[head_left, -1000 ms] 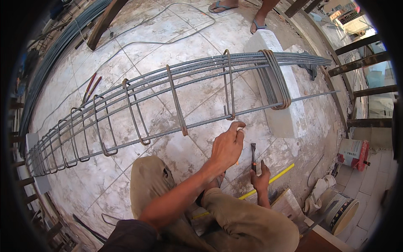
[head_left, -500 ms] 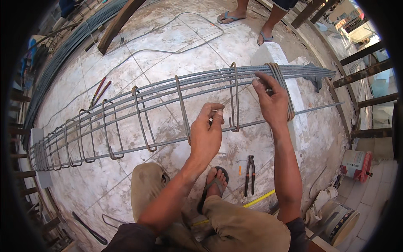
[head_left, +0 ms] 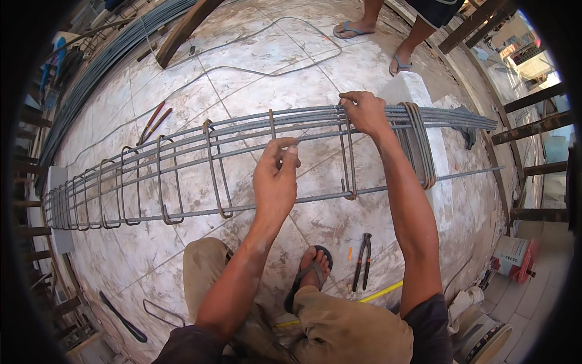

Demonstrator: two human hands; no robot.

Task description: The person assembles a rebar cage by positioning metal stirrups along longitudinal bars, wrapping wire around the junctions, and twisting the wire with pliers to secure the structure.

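A long cage of ribbed steel bars and bent wire stirrups runs across in front of me. At the top corner of one rectangular stirrup, the thumb and fingers of my right hand close on it where it meets the upper bars. My left hand is raised over the bars to the left of that stirrup, its fingers drawn together in a pinch. Whatever lies between those fingertips is too small to make out. Right of my right forearm, several stirrups hang bunched together round the bars.
A white block supports the right end of the bars. Red-handled pliers lie beyond the cage; dark pincers and a yellow strip lie near my foot. Another person's sandalled foot stands at the back. A bucket is at lower right.
My right hand has moved left and up from beside the bunched stirrups to the single stirrup's top. My left hand has shifted slightly left, its fingers still pinched. The view has turned a little.
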